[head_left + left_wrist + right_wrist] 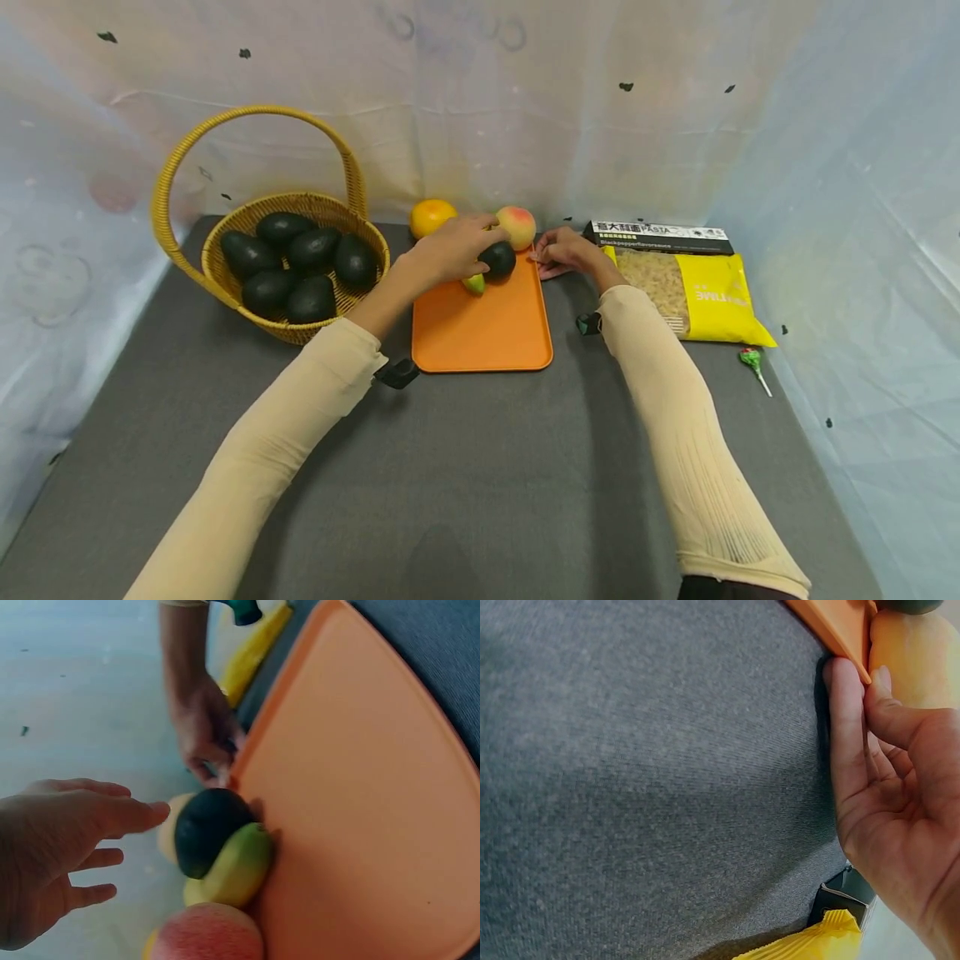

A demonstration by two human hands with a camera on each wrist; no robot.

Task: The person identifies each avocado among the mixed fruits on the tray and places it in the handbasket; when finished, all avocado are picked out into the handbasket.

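Observation:
My left hand [452, 248] hovers above the fruit at the back of an orange tray [480, 333], its fingers spread and slightly bent. In the left wrist view those fingers stand apart from a dark avocado [211, 829], holding nothing. Beside the avocado lies a yellow-green fruit [241, 866], with a pinkish-red peach [210, 935] close by. The head view has an orange [432, 218] at the tray's back left and a peach [516, 227] at its back right. My right hand [567, 252] pinches the tray's back right corner between thumb and fingers, plain in the right wrist view.
A yellow wicker basket [378, 237] with a tall handle holds several dark avocados on the left. To the right are a black pasta box [660, 237], a yellow pasta bag [716, 296] and a green lollipop [751, 358]. A pale sheet [480, 108] hangs behind the grey table [480, 467].

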